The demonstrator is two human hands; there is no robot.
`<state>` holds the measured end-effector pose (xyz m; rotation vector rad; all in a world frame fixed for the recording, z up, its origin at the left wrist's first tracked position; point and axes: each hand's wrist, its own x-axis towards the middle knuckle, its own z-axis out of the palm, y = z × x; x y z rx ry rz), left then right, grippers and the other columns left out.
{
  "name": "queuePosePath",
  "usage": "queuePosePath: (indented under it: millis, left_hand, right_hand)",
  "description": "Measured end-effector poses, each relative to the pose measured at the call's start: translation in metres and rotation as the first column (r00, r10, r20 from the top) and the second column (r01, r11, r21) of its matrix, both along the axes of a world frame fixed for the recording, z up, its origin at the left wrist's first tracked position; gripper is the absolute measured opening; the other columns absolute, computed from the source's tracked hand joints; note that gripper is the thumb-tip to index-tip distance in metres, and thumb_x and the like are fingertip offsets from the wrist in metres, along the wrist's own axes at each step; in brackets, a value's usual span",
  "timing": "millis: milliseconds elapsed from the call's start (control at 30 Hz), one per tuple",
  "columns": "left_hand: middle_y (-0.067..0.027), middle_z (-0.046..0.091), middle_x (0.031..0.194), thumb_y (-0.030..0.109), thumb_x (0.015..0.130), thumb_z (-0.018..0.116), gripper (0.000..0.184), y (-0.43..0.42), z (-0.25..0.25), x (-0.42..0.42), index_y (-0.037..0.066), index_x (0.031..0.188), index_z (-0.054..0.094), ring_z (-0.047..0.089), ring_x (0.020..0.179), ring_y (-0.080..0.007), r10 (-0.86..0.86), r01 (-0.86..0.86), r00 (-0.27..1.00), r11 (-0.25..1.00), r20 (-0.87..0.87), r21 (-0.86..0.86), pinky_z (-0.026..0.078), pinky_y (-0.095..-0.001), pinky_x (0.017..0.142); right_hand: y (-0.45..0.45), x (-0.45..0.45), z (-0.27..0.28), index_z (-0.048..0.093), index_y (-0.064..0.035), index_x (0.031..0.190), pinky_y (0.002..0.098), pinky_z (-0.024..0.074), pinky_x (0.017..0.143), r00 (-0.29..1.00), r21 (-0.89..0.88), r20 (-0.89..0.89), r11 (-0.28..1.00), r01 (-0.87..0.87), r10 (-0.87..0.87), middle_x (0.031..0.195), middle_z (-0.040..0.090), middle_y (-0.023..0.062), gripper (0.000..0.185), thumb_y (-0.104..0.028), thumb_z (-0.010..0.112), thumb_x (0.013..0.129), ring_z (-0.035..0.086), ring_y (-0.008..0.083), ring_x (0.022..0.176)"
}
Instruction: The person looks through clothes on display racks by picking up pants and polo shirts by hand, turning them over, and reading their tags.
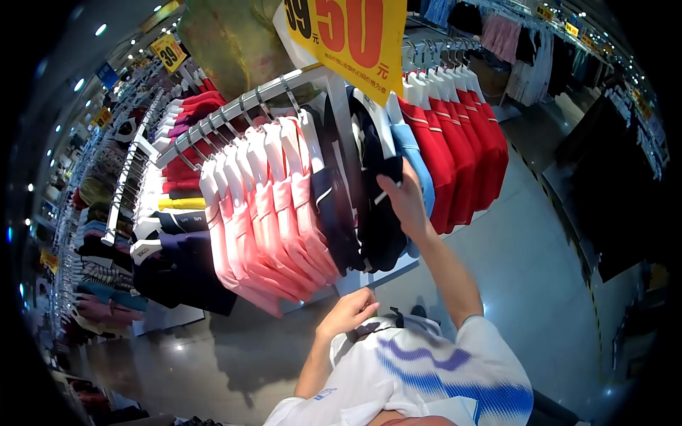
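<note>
My right hand reaches up to the clothes rack, its fingers closed on the edge of a dark navy jacket on a white hanger. Close against that jacket hangs a light blue garment, partly hidden by the hand. Left of it are another navy jacket and a row of pink jackets on white hangers. Down near my waist, my left hand is held in front of the white shirt with fingers curled in; whether anything is inside them is hidden.
Red jackets hang on the right of the rack. A yellow price sign stands above the metal rail. Dark clothes hang at left, and more racks line both sides of the tiled floor.
</note>
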<state>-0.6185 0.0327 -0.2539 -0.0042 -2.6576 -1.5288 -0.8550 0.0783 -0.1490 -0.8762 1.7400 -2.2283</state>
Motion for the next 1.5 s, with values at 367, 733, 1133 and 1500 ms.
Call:
queuePosePath:
  millis: [367,733,1133,1500]
  left_hand:
    - [-0.0157,0.058,0.078,0.021,0.09,0.058,0.023,0.026,0.014,-0.026,-0.002,0.087,0.056,0.058,0.072,-0.031,0.128,-0.129,0.99,0.992,0.053,0.002,0.046,-0.0361,0.065]
    - [-0.0155,0.044,0.115,0.007,0.067,0.08,0.062,0.026,0.057,-0.073,0.001,0.115,0.042,0.049,0.104,-0.027,0.456,-0.566,0.722,0.822,-0.52,-0.064,0.042,-0.0338,0.089]
    - [-0.0129,0.056,0.084,0.021,0.066,0.078,0.04,0.038,0.129,-0.054,0.002,0.093,0.054,0.058,0.074,-0.032,0.036,-0.191,0.955,0.836,-0.295,-0.514,0.046,-0.0391,0.065]
    - [-0.01,0.059,0.068,0.019,0.075,0.074,0.025,0.026,0.157,0.005,0.006,0.081,0.054,0.061,0.063,-0.0312,0.31,-0.516,0.841,0.707,-0.444,-0.484,0.045,-0.0385,0.053]
  right_hand:
    - [0.141,0.055,-0.007,0.044,0.0016,0.123,0.0252,0.046,0.08,0.939,-0.096,0.287,0.981,-0.17,0.191,0.101,0.058,0.0062,0.041,-0.006,0.059,0.086,0.056,0.01,0.09]
    - [0.27,0.039,0.009,0.045,0.0036,0.123,0.0284,0.0448,0.079,0.902,0.452,0.052,0.795,-0.405,0.429,0.097,0.059,0.0127,0.049,-0.004,0.065,0.078,0.056,0.0163,0.089]
    - [0.281,-0.039,0.041,0.051,0.0039,0.12,0.0289,0.0488,0.077,0.527,0.544,0.108,0.394,-0.741,0.843,0.097,0.064,0.0146,0.055,-0.015,0.069,0.071,0.064,0.0215,0.085]
    - [0.222,0.005,0.08,0.054,-0.002,0.119,0.0328,0.0475,0.076,0.645,0.614,-0.455,0.741,-0.272,0.614,0.098,0.061,0.0134,0.05,-0.012,0.073,0.074,0.061,0.0283,0.086]
